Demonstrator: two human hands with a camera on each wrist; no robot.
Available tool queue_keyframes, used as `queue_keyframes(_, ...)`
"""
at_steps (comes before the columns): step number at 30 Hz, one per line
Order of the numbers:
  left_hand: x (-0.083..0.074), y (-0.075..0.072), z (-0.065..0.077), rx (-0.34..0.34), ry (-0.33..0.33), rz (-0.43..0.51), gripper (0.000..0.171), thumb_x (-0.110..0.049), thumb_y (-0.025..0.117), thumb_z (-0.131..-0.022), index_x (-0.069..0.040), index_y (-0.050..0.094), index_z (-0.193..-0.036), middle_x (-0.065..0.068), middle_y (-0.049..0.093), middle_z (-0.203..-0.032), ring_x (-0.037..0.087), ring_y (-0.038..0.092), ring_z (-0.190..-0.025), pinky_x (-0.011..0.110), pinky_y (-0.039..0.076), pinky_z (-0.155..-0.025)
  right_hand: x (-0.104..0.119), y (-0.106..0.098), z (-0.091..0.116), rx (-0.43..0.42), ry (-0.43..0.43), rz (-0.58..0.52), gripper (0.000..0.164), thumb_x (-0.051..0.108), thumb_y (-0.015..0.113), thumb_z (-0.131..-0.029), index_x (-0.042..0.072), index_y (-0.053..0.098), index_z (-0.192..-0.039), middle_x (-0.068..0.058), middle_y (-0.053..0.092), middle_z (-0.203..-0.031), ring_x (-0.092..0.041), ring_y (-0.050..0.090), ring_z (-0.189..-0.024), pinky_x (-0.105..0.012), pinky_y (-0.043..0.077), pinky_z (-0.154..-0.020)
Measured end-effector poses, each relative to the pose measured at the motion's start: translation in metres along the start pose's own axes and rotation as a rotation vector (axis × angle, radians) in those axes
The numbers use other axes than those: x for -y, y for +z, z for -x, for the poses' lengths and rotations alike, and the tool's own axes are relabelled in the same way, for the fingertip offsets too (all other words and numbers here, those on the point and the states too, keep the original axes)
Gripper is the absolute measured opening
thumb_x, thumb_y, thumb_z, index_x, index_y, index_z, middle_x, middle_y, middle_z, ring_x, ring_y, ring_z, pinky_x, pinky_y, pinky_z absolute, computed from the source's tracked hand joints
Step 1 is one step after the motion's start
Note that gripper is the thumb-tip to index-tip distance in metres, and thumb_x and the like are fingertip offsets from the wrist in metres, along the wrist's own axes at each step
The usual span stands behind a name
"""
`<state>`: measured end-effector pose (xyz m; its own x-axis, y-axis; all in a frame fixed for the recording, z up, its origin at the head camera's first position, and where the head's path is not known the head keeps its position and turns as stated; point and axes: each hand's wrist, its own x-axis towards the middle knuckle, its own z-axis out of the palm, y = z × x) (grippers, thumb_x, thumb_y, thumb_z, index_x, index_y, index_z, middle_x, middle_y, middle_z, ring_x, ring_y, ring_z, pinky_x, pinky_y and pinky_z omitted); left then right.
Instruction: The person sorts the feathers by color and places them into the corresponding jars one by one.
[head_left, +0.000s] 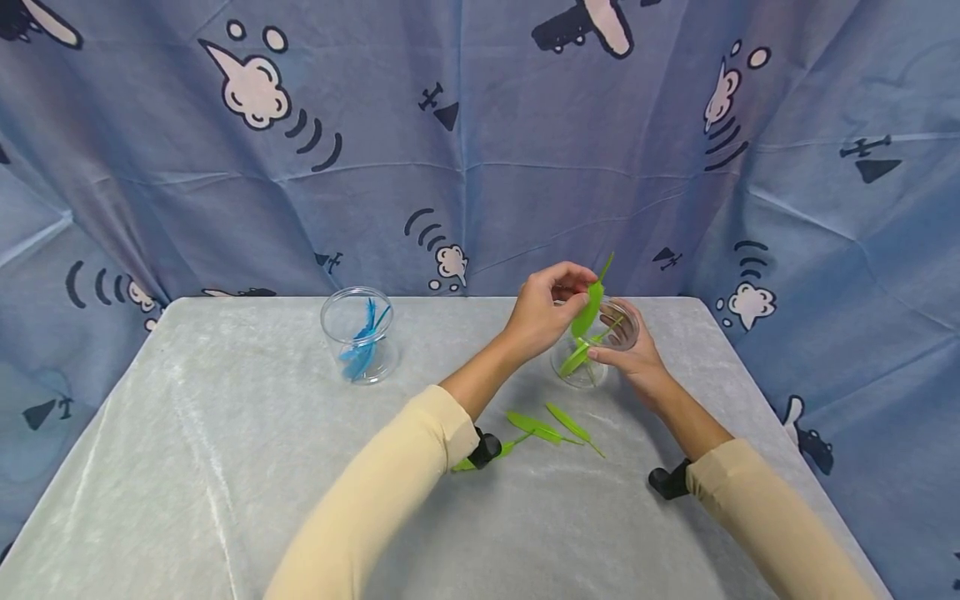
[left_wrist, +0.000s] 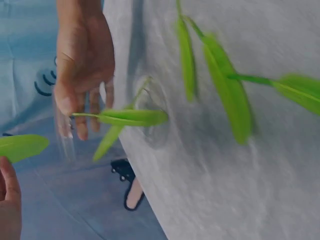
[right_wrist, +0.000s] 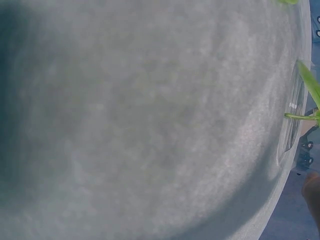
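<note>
My left hand [head_left: 546,307] pinches a bright green feather [head_left: 589,308], held upright over the mouth of a clear plastic cup. In the left wrist view, my left fingers [left_wrist: 10,182] and that feather [left_wrist: 22,147] show at the left edge. Around the side of the clear cup [head_left: 579,379], my right hand [head_left: 633,354] curls its fingers and thumb. Inside lie green feathers [left_wrist: 131,118], crossing each other. On the cloth nearer me are loose green feathers [head_left: 534,427], one partly hidden behind my left sleeve.
A second clear cup [head_left: 360,333] holding blue feathers [head_left: 362,343] stands at the back left. Light grey cloth covers the table [head_left: 150,442]. Directly behind its far edge hangs a blue printed curtain [head_left: 495,208].
</note>
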<state>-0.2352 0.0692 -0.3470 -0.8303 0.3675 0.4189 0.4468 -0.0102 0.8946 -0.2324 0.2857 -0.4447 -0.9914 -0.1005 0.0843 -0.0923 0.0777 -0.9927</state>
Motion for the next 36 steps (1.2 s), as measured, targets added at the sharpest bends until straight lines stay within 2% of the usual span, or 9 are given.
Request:
queue_keyframes(4,-0.001,0.009,-0.008,-0.039,0.006,0.026,0.020,0.005,0.061,-0.095,0.000,0.067,-0.113,0.011,0.068,-0.101,0.013,0.062,-0.089,0.018,0.052,-0.079,-0.001,-0.001,0.000,0.004,-0.005,0.004,0.087,-0.010,0.068,-0.086,0.019,0.021,-0.153,-0.011,0.028,-0.154,-0.030,0.023,-0.145,-0.053,0.011,-0.120)
queue_keyframes(10,0.002,0.022,-0.014,-0.079,-0.025,0.062,0.018,0.006,0.062,-0.094,0.003,0.067,-0.112,0.013,0.067,-0.099,0.011,0.061,-0.084,0.017,0.051,-0.076,-0.002,-0.001,-0.001,0.001,0.015,0.018,0.090,-0.009,0.068,-0.087,0.018,0.016,-0.155,-0.013,0.024,-0.156,-0.028,0.023,-0.144,-0.053,0.011,-0.120)
queue_keyframes(14,0.009,0.030,-0.014,-0.101,-0.065,0.048,0.017,0.005,0.063,-0.094,0.001,0.068,-0.110,0.012,0.067,-0.097,0.010,0.060,-0.085,0.015,0.050,-0.078,-0.003,-0.002,-0.001,0.010,0.016,0.017,0.091,-0.010,0.068,-0.087,0.017,0.014,-0.156,-0.015,0.021,-0.158,-0.030,0.019,-0.146,-0.053,0.010,-0.120)
queue_keyframes(19,0.017,0.034,-0.010,-0.092,-0.114,0.020,0.016,0.004,0.063,-0.095,-0.001,0.069,-0.110,0.011,0.067,-0.099,0.010,0.059,-0.088,0.016,0.049,-0.080,-0.001,-0.002,0.000,0.015,0.027,0.024,0.093,-0.009,0.067,-0.088,0.016,0.011,-0.157,-0.016,0.018,-0.160,-0.032,0.014,-0.149,-0.053,0.008,-0.121)
queue_keyframes(29,0.030,0.029,-0.001,-0.058,-0.164,-0.070,0.016,0.003,0.064,-0.094,0.000,0.069,-0.109,0.010,0.068,-0.095,0.019,0.064,-0.091,0.019,0.050,-0.082,0.001,-0.003,0.000,0.011,0.042,0.016,0.095,-0.007,0.067,-0.089,0.015,0.005,-0.157,-0.017,0.020,-0.159,-0.033,0.013,-0.150,-0.051,0.005,-0.121)
queue_keyframes(36,0.036,0.025,0.001,-0.016,-0.182,-0.274,0.015,-0.003,0.067,-0.094,-0.007,0.071,-0.108,0.004,0.071,-0.096,0.016,0.065,-0.096,0.024,0.048,-0.085,0.001,0.000,0.000,0.011,0.019,-0.002,0.092,-0.010,0.066,-0.087,0.013,0.011,-0.156,-0.016,0.023,-0.157,-0.029,0.019,-0.147,-0.050,0.006,-0.121)
